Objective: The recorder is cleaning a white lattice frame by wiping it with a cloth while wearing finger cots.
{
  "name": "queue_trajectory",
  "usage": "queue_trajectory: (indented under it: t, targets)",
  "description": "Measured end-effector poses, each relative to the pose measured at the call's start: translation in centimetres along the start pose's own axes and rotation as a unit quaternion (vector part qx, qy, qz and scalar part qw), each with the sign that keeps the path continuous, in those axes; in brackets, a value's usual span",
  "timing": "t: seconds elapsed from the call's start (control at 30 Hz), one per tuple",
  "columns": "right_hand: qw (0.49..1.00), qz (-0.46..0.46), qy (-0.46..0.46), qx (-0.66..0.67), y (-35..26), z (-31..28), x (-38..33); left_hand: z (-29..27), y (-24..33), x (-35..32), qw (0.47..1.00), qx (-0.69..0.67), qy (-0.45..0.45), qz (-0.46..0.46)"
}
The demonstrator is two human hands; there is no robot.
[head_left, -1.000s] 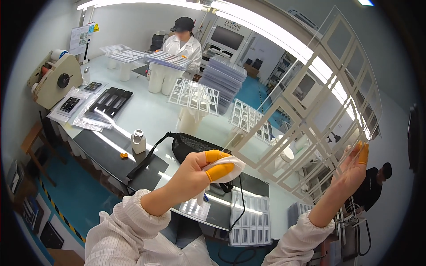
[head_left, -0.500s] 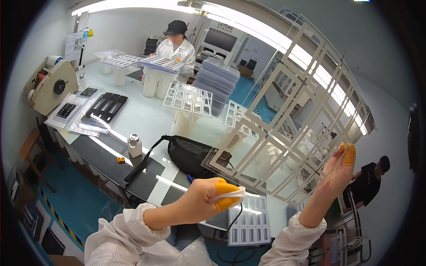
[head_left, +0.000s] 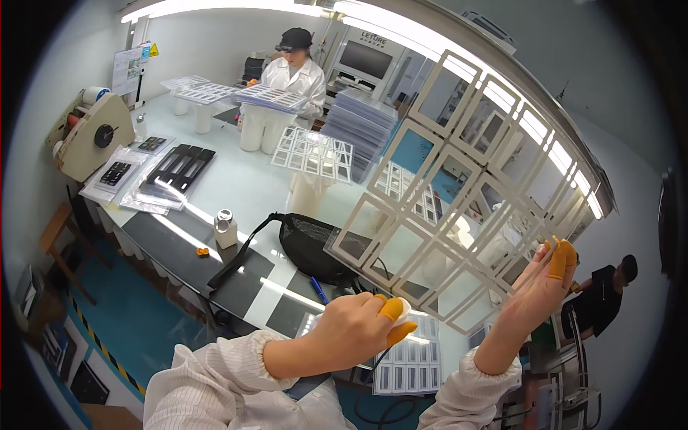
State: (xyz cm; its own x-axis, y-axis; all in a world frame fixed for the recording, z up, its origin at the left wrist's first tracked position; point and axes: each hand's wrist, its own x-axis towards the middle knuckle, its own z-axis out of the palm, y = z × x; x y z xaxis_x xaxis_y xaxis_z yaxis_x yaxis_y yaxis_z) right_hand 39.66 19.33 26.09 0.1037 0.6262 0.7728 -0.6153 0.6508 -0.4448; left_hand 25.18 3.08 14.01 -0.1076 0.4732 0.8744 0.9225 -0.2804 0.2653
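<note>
A clear sheet with white rectangular frames printed on it point(head_left: 450, 148) is held up at a tilt on the right. My right hand point(head_left: 537, 283), with yellow finger cots, pinches its lower right edge between thumb and fingers. Closed around a folded white wiping cloth point(head_left: 405, 309) is my left hand point(head_left: 352, 331), also in yellow finger cots, just below the sheet's lower edge and apart from it. Below and beyond that hand, another sheet with framed windows point(head_left: 408, 365) lies at the table's near edge.
A black mesh bag point(head_left: 308, 244), a blue pen point(head_left: 319, 289) and a white bottle with a metal top point(head_left: 225, 229) are on the table point(head_left: 236, 172). Stacked clear sheets point(head_left: 358, 129) stand farther back. A co-worker point(head_left: 294, 75) sits across; another person point(head_left: 609, 297) is at right.
My left hand has moved right and slightly down with the cloth. The held sheet has turned to face me more. The whole view has shifted a little.
</note>
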Motion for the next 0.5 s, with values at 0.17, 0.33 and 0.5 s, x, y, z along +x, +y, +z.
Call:
queue_trajectory:
  t: [0.17, 0.33, 0.5]
  targets:
    - [0.997, -0.028, 0.024, -0.062, 2.1, 3.0, -3.3, 1.7, -2.5, 0.0, 0.995, 0.096, 0.010, 0.001]
    - [0.989, -0.089, -0.073, -0.097, 3.5, 4.9, -5.6, 3.1, -5.2, -1.2, 0.990, 0.140, -0.005, -0.017]
    - [0.994, -0.066, -0.038, -0.077, 4.6, 2.8, -4.9, 3.4, -5.4, -1.7, 0.991, 0.128, 0.034, -0.016]
